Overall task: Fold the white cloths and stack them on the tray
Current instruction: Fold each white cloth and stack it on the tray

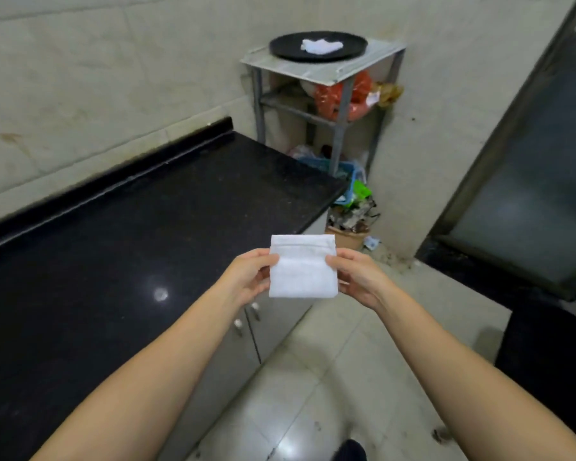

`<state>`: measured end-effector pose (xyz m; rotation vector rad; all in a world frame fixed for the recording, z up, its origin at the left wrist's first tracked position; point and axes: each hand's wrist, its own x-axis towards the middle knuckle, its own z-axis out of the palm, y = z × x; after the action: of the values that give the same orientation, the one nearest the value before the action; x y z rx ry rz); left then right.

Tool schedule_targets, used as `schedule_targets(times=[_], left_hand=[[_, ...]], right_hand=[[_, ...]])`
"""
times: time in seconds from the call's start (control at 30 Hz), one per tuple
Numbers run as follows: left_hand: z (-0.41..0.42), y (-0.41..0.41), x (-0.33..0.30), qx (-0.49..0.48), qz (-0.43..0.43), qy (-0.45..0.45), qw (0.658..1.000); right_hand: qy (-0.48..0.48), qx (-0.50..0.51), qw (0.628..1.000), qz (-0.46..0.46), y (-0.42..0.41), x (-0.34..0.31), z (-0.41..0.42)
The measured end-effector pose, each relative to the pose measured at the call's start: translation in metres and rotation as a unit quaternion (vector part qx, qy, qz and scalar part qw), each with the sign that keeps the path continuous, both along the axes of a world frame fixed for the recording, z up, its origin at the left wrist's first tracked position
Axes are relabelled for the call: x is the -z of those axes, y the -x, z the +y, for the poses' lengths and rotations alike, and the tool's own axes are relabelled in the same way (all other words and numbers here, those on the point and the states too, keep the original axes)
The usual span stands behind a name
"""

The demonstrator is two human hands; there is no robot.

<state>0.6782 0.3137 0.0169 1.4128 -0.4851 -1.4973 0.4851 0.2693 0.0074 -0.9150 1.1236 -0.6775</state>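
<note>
A folded white cloth [302,267], roughly square, is held in the air in front of me, past the corner of the black counter. My left hand [248,277] pinches its left edge and my right hand [359,277] pinches its right edge. Far ahead, a round black tray [286,49] sits on a small metal stand. Another white cloth [320,46] lies on the tray, loosely bunched.
The black stone counter [130,261] fills the left side, with grey cabinet doors [246,327] under it. The metal stand [320,74] holds red bags on its lower shelf, with clutter and a blue basket [343,174] on the floor beneath. A dark glass door [529,161] is at the right.
</note>
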Motion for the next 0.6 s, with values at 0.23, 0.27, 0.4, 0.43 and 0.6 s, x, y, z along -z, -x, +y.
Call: schedule_targets(times=[0.23,0.27,0.4,0.43,0.6], left_hand=[[-0.142,0.133,-0.014,0.043,0.029,0.012,0.999],[-0.161,0.146,-0.017,0.048,0.03,0.015,0.998],[-0.237,0.173,-0.027,0.06,0.016,0.033,0.998],[-0.257,0.173,-0.029,0.058,0.013,0.036,0.998],[-0.359,0.157,-0.046,0.035,-0.012,0.09,0.995]], right_hand=[[0.029,0.04,0.998,0.038,0.135,-0.03,-0.127],[0.033,0.046,0.998,0.039,0.148,-0.032,-0.145],[0.041,0.064,0.997,0.022,0.175,-0.04,-0.219],[0.045,0.061,0.997,0.02,0.176,-0.042,-0.239],[0.085,0.036,0.996,0.004,0.157,-0.063,-0.353]])
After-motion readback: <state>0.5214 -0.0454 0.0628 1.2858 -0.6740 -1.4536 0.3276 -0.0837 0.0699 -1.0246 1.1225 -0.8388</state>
